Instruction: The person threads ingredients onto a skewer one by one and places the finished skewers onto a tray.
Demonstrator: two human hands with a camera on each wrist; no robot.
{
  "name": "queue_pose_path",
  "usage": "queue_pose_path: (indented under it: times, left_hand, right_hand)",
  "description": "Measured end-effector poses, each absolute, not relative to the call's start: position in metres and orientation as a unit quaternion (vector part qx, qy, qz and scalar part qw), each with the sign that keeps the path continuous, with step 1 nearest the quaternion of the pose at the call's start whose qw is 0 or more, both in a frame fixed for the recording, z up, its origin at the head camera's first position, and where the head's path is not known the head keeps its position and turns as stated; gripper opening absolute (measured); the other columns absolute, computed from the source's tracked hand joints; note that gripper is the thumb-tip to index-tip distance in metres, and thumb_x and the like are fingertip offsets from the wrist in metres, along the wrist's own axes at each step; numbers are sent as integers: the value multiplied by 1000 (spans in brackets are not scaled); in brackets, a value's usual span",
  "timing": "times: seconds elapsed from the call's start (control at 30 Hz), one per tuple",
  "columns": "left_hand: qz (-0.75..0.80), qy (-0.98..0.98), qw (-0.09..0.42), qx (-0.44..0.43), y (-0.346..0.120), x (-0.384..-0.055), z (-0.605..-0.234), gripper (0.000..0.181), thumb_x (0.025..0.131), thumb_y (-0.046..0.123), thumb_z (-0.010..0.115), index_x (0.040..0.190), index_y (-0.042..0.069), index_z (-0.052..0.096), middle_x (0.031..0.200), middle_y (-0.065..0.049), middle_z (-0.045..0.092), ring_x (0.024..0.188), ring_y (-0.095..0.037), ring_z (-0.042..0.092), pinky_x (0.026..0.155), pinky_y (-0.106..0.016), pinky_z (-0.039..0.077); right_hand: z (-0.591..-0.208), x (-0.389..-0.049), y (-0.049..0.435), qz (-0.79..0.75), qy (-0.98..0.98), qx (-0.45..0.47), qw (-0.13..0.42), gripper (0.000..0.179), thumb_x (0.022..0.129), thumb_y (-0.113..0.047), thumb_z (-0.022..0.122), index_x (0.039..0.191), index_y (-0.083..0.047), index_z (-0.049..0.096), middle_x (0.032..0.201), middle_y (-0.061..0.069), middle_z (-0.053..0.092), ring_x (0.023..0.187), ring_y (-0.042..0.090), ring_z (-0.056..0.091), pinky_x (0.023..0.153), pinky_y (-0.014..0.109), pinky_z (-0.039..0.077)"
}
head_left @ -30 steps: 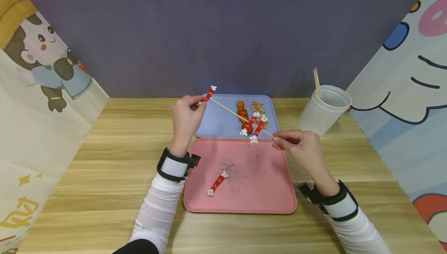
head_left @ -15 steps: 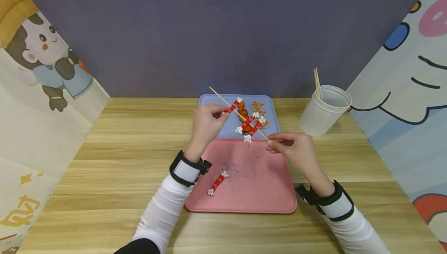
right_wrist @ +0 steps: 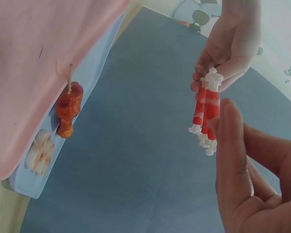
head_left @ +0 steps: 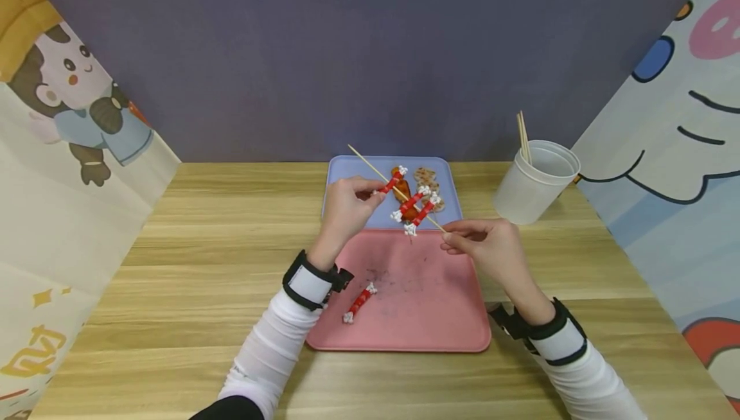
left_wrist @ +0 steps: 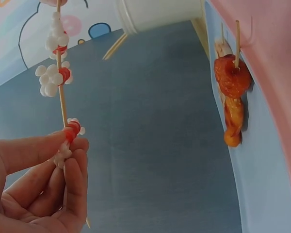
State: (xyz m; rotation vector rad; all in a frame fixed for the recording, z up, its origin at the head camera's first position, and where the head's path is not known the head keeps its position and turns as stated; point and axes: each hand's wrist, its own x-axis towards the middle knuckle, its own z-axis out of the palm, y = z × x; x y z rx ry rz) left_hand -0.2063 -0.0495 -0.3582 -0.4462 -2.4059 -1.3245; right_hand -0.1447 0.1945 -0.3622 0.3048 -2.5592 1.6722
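My right hand (head_left: 491, 240) pinches a thin bamboo skewer (head_left: 366, 161) near its lower right end. Threaded crosswise on it are two red sausage-like pieces (head_left: 424, 212) with knobbly white ends, side by side near the right hand. A third such piece (head_left: 395, 180) sits farther up the skewer, its lower end pinched between thumb and fingers of my left hand (head_left: 349, 208). Beyond it the skewer's far end sticks out bare. In the left wrist view, the left fingers cover part of this third piece (left_wrist: 72, 131). Another red piece (head_left: 360, 303) lies loose on the pink tray (head_left: 428, 323).
Behind the pink tray, a blue tray (head_left: 381, 218) carries a skewer of orange-brown glazed food (right_wrist: 69, 104) and a skewer of pale, browned slices (head_left: 424, 178). A white tub (head_left: 534, 182) with several bamboo skewers (head_left: 523, 137) stands at the right. A dark panel (head_left: 370, 60) rises behind.
My left hand has moved right and slightly down, bringing the third red piece from the skewer's far tip down along it. The right hand has shifted slightly left, still pinching the skewer.
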Motion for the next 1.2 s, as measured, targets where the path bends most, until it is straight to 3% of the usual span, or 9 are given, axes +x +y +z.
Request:
queue_pose_path:
  times: [0.47,0.83,1.2]
  left_hand:
    - [-496,-844,130,-155,-47,-210,-365,14,81,12,74,94,9,77,87,-6,74,73,-16,66,65,-26,53]
    - [-500,-846,106,-150,-46,-208,-365,14,82,12,73,95,9,77,89,-5,74,73,-15,65,66,-27,53]
    - [-488,-851,116,-157,-45,-209,-364,13,83,12,72,95,9,77,87,-6,74,72,-16,64,64,-27,52]
  right_hand:
    - [-370,-145,192,574,-815,78,-19,25,84,-8,71,101,10,68,88,26,70,66,18,72,61,32,58]
    - [-372,-147,188,573,-816,82,-7,22,84,-3,69,101,10,67,90,27,70,64,15,71,60,32,58]
    - [-373,-150,188,557,-826,86,-2,20,84,-5,70,100,8,69,85,24,70,63,16,71,58,31,58]
